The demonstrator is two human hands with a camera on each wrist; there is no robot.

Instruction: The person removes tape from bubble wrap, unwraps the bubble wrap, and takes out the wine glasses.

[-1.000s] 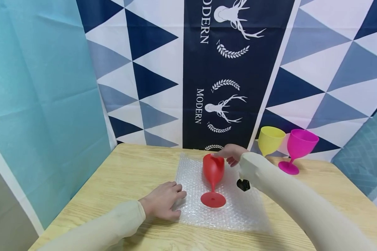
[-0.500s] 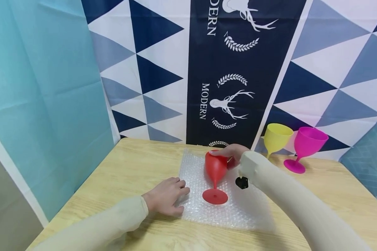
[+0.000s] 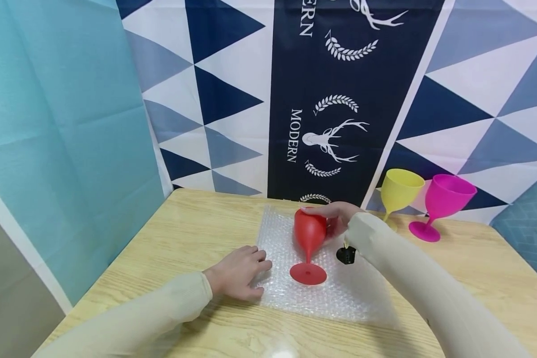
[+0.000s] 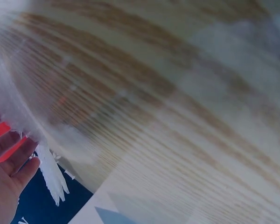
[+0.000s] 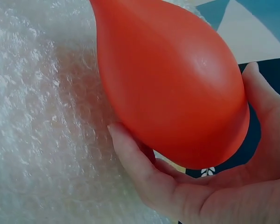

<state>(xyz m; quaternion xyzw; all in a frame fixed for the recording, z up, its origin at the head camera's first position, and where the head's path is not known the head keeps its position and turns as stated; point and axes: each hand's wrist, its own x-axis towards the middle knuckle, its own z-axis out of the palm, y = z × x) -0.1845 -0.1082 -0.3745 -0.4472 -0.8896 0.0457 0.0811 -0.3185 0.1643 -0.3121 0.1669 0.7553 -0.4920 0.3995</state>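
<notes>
A red plastic goblet (image 3: 310,231) lies over a sheet of bubble wrap (image 3: 340,298), its bowl toward the wall and its round foot facing me. My right hand (image 3: 337,219) grips the bowl near the rim. In the right wrist view, its thumb and fingers lie on opposite sides of the red bowl (image 5: 168,84). My left hand (image 3: 240,273) rests at the bubble wrap's left edge, fingers loosely bent and holding nothing. The left wrist view shows part of that hand (image 4: 9,177) at the lower left, with red between its fingers.
A yellow goblet (image 3: 398,191) and a magenta goblet (image 3: 447,199) stand upright at the back right of the wooden table (image 3: 197,223). A patterned cloth (image 3: 232,89) hangs behind the table, and a teal cloth (image 3: 71,139) hangs at the left.
My right fingers have come in from beside the bowl and now hold it. The left hand has stayed by the wrap's edge. The head view has shifted slightly.
</notes>
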